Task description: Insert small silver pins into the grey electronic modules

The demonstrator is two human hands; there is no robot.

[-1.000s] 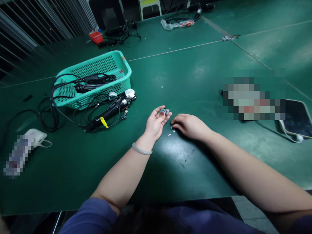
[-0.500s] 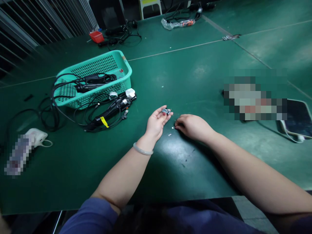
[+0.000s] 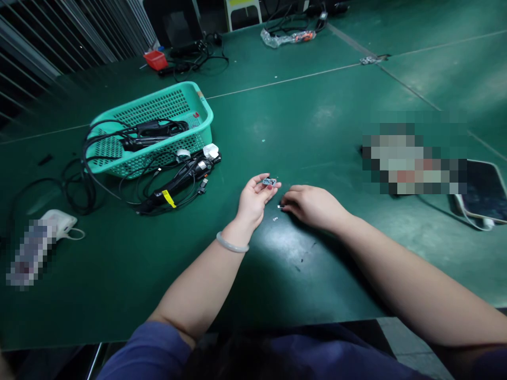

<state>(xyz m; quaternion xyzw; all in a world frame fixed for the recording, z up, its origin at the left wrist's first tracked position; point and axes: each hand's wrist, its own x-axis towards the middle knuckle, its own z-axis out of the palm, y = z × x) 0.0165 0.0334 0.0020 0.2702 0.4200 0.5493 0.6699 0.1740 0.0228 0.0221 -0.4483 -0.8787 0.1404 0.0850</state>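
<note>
My left hand rests palm-up on the green table, and its fingertips pinch a small grey electronic part. A pale bangle circles that wrist. Just to the right, my right hand lies palm-down with the fingers curled, pinching a tiny silvery piece against the table. Another tiny pale piece lies loose on the table between the two hands.
A teal plastic basket with black cables stands at the left; a black handheld tool with a yellow label lies in front of it. A white adapter sits far left. A phone on a cable lies at the right edge.
My right hand's fingertips shifted slightly along the table around the tiny silvery piece. My left hand has kept hold of the grey part almost without moving.
</note>
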